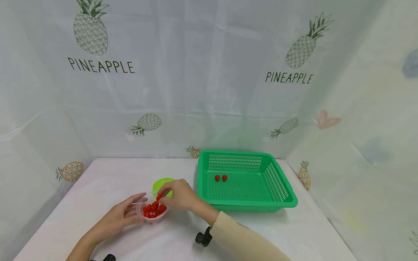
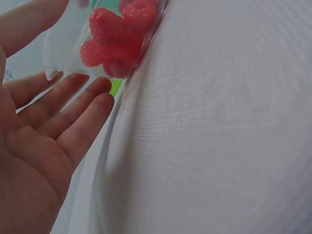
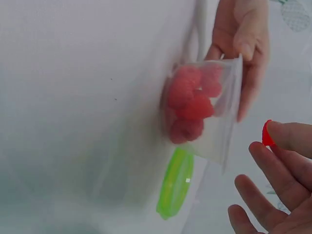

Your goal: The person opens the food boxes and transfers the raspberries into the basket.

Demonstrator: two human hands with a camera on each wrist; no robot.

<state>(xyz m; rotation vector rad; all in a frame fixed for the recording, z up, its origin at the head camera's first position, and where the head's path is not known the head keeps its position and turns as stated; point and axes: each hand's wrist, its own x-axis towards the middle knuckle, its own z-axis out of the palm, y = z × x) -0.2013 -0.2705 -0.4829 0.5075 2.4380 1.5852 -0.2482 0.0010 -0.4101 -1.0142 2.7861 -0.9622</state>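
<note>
A clear plastic tub (image 3: 222, 129) with several red raspberries (image 1: 153, 211) in it stands on the table. My left hand (image 1: 119, 216) holds its left side, thumb at the near side and fingers at the far side; the left wrist view shows that hand (image 2: 44, 131) around the tub's wall. Above the tub, my right hand (image 1: 179, 195) pinches one raspberry (image 3: 266, 133) between thumb and index finger, with the other fingers spread apart in the right wrist view. Just behind the tub lies a bright green lid (image 1: 160, 184), partly hidden by the right hand.
To the right stands a green plastic basket (image 1: 248, 208) with perforated sides. Two raspberries (image 1: 221, 178) lie on its floor toward the left. The white table (image 1: 130, 174) backs onto a pineapple-printed curtain (image 1: 202, 72), which also rises at both sides.
</note>
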